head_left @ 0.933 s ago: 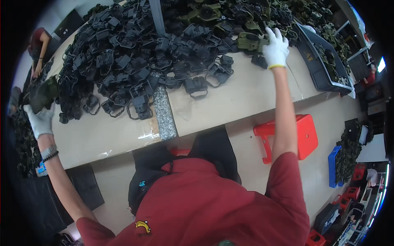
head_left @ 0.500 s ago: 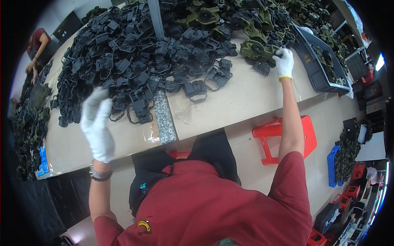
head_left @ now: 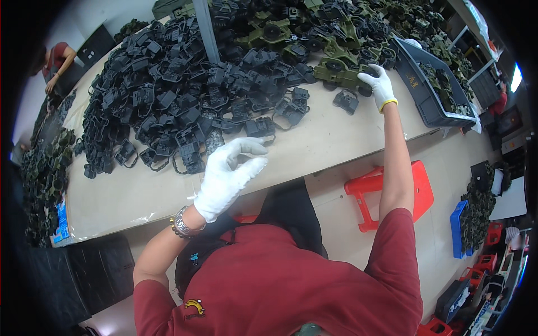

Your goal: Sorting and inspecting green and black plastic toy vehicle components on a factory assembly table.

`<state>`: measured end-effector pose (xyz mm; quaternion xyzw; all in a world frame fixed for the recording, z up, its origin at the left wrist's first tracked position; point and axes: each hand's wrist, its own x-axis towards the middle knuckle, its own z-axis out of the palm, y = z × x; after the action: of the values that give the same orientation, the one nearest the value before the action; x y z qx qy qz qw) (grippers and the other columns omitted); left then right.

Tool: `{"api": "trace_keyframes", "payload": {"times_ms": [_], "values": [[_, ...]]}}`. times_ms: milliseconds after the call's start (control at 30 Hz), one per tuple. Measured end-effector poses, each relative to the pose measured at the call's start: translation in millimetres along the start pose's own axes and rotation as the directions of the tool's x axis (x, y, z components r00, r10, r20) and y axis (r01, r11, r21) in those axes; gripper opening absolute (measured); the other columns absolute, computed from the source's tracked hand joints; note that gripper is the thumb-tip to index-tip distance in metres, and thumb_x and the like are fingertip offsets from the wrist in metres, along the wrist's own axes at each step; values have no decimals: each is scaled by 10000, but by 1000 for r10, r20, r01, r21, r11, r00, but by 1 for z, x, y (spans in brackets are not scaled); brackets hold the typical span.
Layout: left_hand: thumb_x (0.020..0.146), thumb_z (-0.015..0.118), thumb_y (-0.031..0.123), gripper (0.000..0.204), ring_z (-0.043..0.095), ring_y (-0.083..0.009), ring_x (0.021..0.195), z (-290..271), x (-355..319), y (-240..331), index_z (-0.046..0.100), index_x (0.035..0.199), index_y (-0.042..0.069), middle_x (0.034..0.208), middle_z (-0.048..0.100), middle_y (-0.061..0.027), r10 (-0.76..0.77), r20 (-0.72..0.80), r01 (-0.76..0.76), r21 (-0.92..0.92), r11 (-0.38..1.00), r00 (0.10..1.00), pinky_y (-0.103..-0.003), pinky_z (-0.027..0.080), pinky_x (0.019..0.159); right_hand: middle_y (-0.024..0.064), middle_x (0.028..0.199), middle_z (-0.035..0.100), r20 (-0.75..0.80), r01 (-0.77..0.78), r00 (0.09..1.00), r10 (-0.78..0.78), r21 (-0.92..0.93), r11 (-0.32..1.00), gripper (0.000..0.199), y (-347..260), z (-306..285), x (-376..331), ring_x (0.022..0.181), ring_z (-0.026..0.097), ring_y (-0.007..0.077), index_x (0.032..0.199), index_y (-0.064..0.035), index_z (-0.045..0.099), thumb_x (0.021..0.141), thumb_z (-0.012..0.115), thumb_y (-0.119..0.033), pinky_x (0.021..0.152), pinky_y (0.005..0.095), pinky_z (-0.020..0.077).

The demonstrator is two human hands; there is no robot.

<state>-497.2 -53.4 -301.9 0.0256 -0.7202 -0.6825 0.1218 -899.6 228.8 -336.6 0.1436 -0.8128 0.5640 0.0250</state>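
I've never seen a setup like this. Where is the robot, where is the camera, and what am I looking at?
There's no robot here: these are a person's own hands in white gloves. The camera sits on their head and looks down through a very wide lens, which is why straight edges bend.

On the table lies a big heap of dark plastic parts, with olive-green vehicle pieces piled further right. A grey crate stands on the right, with more parts inside.

The left hand is raised in front of the near part of the table, fingers curled, with nothing visible in it. The right hand is at the end of one olive-green vehicle piece; whether it grips it is hard to tell.
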Motion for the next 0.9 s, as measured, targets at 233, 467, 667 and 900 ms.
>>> {"api": "trace_keyframes", "payload": {"times_ms": [233,467,667,900], "values": [[934,692,111,201,606,-91,950,3,9,-5,676,1097,-6,1212,642,-71,-143,20,144,-58,988,989,-240,497,801,148,1218,630,23,377,768,-641,-824,422,545,-57,-25,-13,1015,632,343,1210,-204,666,700,844,-279,847,426,548],[934,696,110,172,569,-50,929,20,22,-10,676,1084,28,1169,658,-15,-125,62,128,-59,990,990,-213,459,770,129,1245,620,-25,436,672,-740,-794,423,590,-83,-36,-27,1081,610,335,1238,-192,646,687,853,-224,927,424,525],[1016,534,501,568,655,-219,1046,22,33,-10,579,1269,-6,1208,628,-109,-213,91,231,-331,915,973,-358,526,893,76,1297,596,-18,462,881,-473,249,851,722,-80,-34,-59,1164,572,183,1349,-22,545,693,844,-52,1047,321,452],[891,377,814,989,605,-363,1190,27,57,-24,410,1476,17,1404,544,-200,-43,741,740,-672,-30,671,-507,504,987,115,1280,577,205,581,651,-730,483,655,798,-103,66,-135,1222,552,261,1236,-114,513,548,918,-113,1053,412,464]]}}
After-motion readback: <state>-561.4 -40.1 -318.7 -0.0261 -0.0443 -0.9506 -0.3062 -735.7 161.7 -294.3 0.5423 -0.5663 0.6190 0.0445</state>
